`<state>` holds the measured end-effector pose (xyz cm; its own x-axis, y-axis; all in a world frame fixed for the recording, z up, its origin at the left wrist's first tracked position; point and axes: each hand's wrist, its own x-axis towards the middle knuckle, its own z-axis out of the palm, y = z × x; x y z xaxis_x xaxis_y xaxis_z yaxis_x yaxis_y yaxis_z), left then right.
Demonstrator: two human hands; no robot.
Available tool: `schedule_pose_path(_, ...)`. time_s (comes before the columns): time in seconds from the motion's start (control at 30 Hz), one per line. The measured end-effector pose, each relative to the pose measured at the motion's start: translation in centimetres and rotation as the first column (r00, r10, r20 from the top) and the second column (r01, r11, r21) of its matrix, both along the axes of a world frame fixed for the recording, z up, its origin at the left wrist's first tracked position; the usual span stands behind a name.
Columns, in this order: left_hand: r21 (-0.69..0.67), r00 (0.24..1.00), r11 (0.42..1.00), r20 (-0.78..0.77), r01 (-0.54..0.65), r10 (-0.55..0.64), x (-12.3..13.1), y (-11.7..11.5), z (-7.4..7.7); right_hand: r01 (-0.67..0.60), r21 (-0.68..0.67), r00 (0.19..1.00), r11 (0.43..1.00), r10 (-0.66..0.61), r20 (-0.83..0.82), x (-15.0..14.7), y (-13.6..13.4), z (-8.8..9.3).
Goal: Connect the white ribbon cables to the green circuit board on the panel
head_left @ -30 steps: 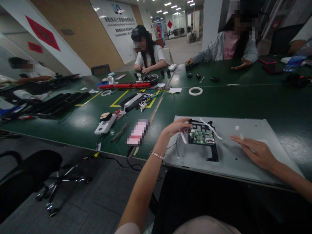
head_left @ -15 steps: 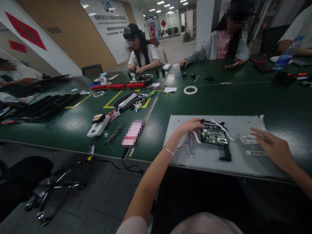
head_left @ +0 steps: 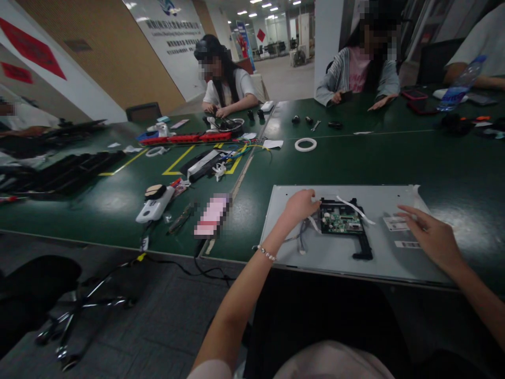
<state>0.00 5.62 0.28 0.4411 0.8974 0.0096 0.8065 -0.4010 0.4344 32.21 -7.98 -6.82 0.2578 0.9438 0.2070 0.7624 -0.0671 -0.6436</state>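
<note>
A grey metal panel lies flat near the table's front edge. On it sits a black plastic bracket around a green circuit board. White ribbon cables cross the bracket's top and hang off its left side. My left hand is at the bracket's upper left corner, fingers bent and slightly apart, with nothing visible in them; some fingertips are hidden. To the right of the bracket, my right hand hovers with parted fingers, empty, beside two white labels on the panel.
Left of the panel lie a phone with a cable and a white device. Beyond are a roll of white tape, loose wires and a red strip. Other people sit across the table; a bottle stands far right.
My left hand has drawn back slightly left from over the bracket's corner. My right hand keeps nearly the same pose. Across the table, a person's hand has moved inward. The view has shifted slightly.
</note>
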Motion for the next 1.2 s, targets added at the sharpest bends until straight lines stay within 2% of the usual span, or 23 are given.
schedule_pose_path(0.17, 0.140, 0.999, 0.990, 0.020, 0.034, -0.037, -1.1, -2.4, 0.7, -0.035, 0.025, 0.998, 0.999, 0.034, 0.048, -0.7, -0.1, 0.2)
schedule_pose_path(0.27, 0.146, 0.993, 0.986, 0.072, 0.082, -0.093, -1.2, -4.2, 0.8, -0.029, -0.002, 0.999, 1.000, 0.029, 0.016, -2.0, 0.0, 0.9)
schedule_pose_path(0.43, 0.137, 0.956, 0.966, 0.169, 0.219, -0.241, 0.4, -7.2, 0.5, -0.058, -0.084, 0.986, 0.995, 0.044, -0.162, -4.3, 0.6, 2.1)
schedule_pose_path(0.53, 0.158, 0.945, 0.955, 0.174, 0.252, -0.278, 1.4, -8.1, 0.3, -0.055, -0.118, 0.987, 0.991, 0.037, -0.154, -5.1, 1.2, 1.9)
schedule_pose_path(0.6, 0.172, 0.961, 0.966, 0.167, 0.194, -0.222, 1.5, -8.1, 0.2, -0.042, -0.106, 0.994, 0.994, 0.030, -0.107, -5.5, 1.6, 1.8)
schedule_pose_path(0.77, 0.183, 0.992, 0.977, 0.082, -0.109, 0.096, -0.7, -6.6, -0.4, -0.036, -0.057, 0.999, 0.998, 0.034, -0.036, -6.4, 2.0, 1.8)
schedule_pose_path(0.9, 0.171, 0.975, 0.960, 0.058, -0.222, 0.215, -2.7, -5.8, -0.9, -0.031, -0.069, 0.999, 0.997, 0.028, -0.032, -6.9, 2.1, 2.0)
schedule_pose_path(1.03, 0.140, 0.971, 0.961, 0.054, -0.240, 0.234, -3.5, -5.5, -1.2, -0.025, -0.069, 0.999, 0.997, 0.023, -0.025, -7.1, 2.3, 1.9)
schedule_pose_path(1.2, 0.221, 0.994, 0.970, 0.031, -0.106, 0.102, -1.8, -6.3, -0.7, -0.034, -0.083, 0.998, 0.996, 0.029, -0.051, -7.1, 2.5, 1.7)
